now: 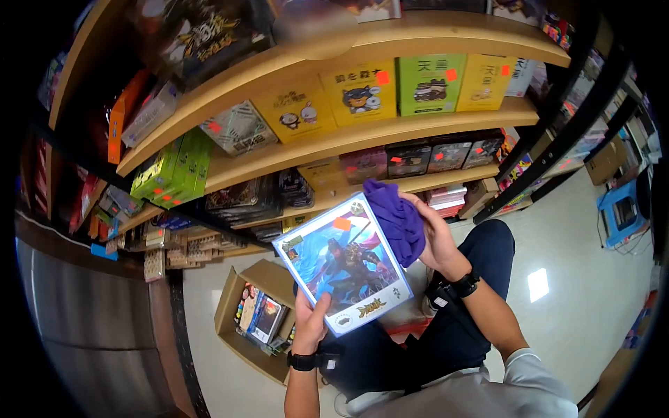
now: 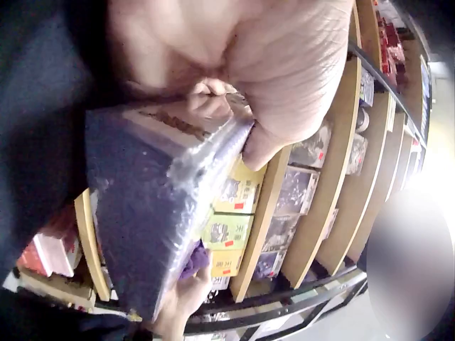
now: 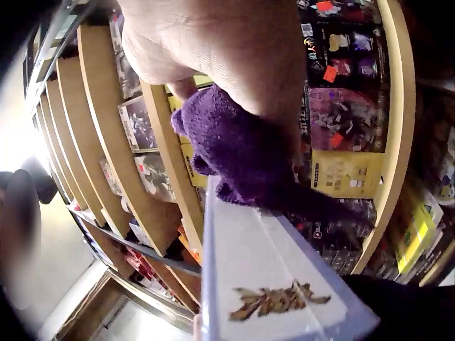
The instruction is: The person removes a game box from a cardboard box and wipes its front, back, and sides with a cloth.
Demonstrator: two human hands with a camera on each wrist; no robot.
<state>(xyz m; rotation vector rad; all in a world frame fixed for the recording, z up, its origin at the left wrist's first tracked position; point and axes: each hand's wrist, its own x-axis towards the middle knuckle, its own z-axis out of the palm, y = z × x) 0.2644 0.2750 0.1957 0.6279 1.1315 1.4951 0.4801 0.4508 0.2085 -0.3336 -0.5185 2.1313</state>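
A shrink-wrapped box [image 1: 341,268] with a blue fantasy warrior picture, white lower band and orange sticker is held tilted over the person's lap. My left hand [image 1: 311,322] grips its lower left corner, thumb on the front. In the left wrist view, the dark face of the box [image 2: 135,213] shows under the palm. Bunched in my right hand [image 1: 440,240] is a purple cloth [image 1: 396,221], lying against the upper right edge of the box. From the right wrist, the cloth [image 3: 234,142] covers one end of the white box side [image 3: 249,284].
Wooden shelves [image 1: 362,136] with boxed games, many bearing orange stickers, rise in front. An open cardboard box [image 1: 230,299] with several packages inside stands on the floor to the left. A blue stool [image 1: 620,216] is at the far right. Black shelf posts [image 1: 543,139] slant at the right.
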